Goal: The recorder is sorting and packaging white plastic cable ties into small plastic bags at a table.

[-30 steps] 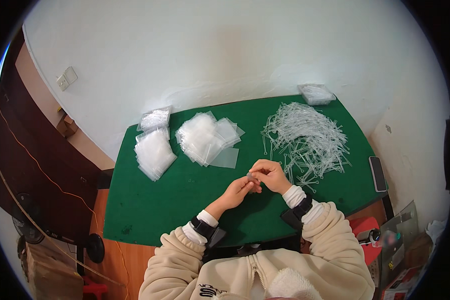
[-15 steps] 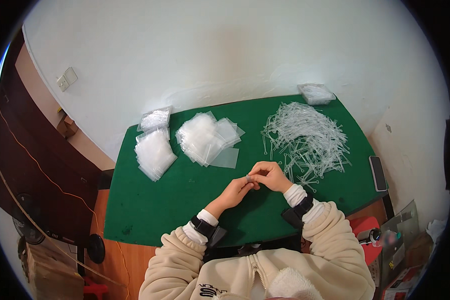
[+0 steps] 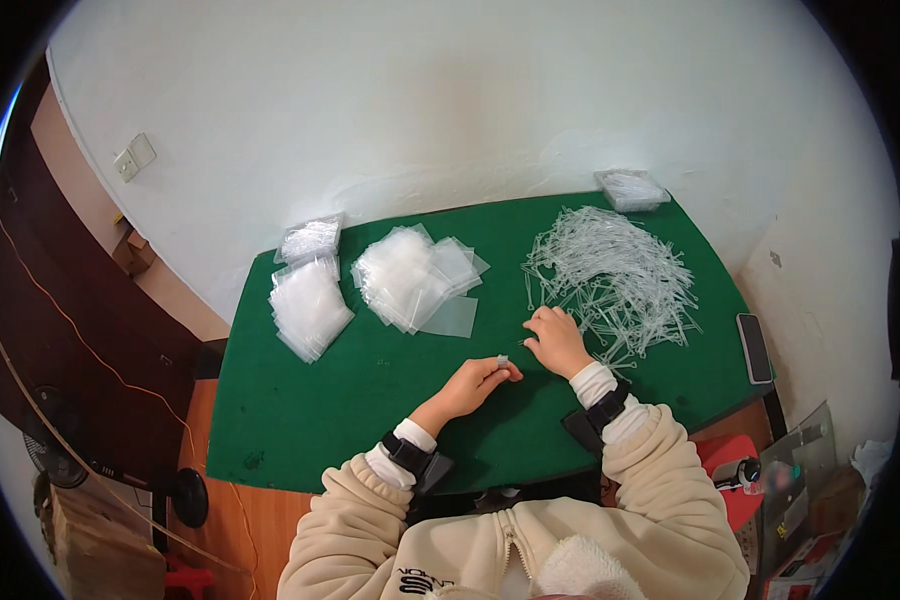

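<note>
My left hand (image 3: 477,386) is closed around a small bunch of clear plastic sticks (image 3: 502,361), whose ends show above the thumb and forefinger. My right hand (image 3: 560,343) has thumb and forefinger apart, at the near left edge of a large heap of thin clear sticks with ring-shaped ends (image 3: 615,265). A tiny light speck by the right thumb is too small to name. To the left of the heap lies a fanned pile of clear plastic bags (image 3: 402,275). A second stack of bags (image 3: 311,310) sits farther left.
A bundle of clear packets (image 3: 310,238) rests at the green table's (image 3: 350,420) far left, another clear packet (image 3: 633,190) at its far right corner. A phone (image 3: 756,347) lies along the right edge. The white wall (image 3: 450,120) stands behind the table.
My right hand has drawn away from my left, moving right to the edge of the stick heap, and its fingers have parted. My left hand has stayed put with its bunch.
</note>
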### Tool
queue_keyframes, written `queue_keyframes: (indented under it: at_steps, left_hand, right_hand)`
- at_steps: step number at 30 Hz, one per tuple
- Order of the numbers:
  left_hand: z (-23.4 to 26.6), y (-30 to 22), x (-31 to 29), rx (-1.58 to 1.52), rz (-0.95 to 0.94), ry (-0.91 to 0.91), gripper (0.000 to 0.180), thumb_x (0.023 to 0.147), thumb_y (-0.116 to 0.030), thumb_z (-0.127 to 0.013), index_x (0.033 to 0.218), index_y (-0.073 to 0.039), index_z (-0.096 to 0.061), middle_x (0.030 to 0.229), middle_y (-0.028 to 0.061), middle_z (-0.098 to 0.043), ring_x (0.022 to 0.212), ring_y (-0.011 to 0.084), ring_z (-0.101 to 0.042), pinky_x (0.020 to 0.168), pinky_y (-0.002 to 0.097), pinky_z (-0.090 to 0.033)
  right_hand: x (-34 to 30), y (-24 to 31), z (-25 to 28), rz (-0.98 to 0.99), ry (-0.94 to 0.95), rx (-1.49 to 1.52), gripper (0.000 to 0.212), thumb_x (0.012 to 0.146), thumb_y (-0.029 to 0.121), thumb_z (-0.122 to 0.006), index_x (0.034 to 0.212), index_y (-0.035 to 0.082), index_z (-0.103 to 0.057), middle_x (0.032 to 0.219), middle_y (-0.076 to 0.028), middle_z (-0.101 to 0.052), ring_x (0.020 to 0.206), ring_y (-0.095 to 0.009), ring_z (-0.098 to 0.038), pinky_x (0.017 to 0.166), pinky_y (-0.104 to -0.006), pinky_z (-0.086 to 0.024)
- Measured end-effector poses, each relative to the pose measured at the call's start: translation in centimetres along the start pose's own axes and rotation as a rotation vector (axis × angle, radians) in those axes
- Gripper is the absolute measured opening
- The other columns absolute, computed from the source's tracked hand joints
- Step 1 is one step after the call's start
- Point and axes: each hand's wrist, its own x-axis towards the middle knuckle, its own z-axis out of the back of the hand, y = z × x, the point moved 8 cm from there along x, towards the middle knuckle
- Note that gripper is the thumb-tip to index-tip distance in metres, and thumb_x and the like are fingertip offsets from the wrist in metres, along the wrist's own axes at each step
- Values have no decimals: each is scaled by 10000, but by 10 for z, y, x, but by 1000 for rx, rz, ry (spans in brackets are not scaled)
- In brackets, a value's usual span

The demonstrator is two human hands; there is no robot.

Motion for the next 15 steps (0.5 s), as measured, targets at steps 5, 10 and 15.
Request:
queue_keyframes:
  at_steps: [5, 10, 15]
  left_hand:
    - [1, 4, 1, -27, 2, -25, 171, 905, -57, -431, 931, 26, -577, 889, 81, -622, 857, 163, -576, 809, 283, -444]
    - [11, 17, 2, -148, -5, -127, 178, 922, -78, -413, 946, 35, -548, 893, 87, -616, 847, 157, -588, 779, 276, -464]
    - [27, 40, 0, -443, 89, -315, 190, 937, -127, -401, 981, 13, -521, 923, 85, -606, 867, 162, -592, 781, 275, -466]
  right_hand:
    - [-2, -7, -11, -37, 159, -52, 37, 694, 133, -632, 719, 106, -631, 718, -38, -541, 798, -239, -522, 727, -390, -371]
    - [-3, -10, -16, -85, 235, -98, 41, 709, 130, -600, 681, 101, -592, 712, -34, -541, 803, -237, -523, 713, -401, -357]
    - [0, 0, -7, -44, 154, -119, 45, 725, 123, -573, 697, 87, -570, 728, -46, -559, 759, -262, -532, 683, -413, -377]
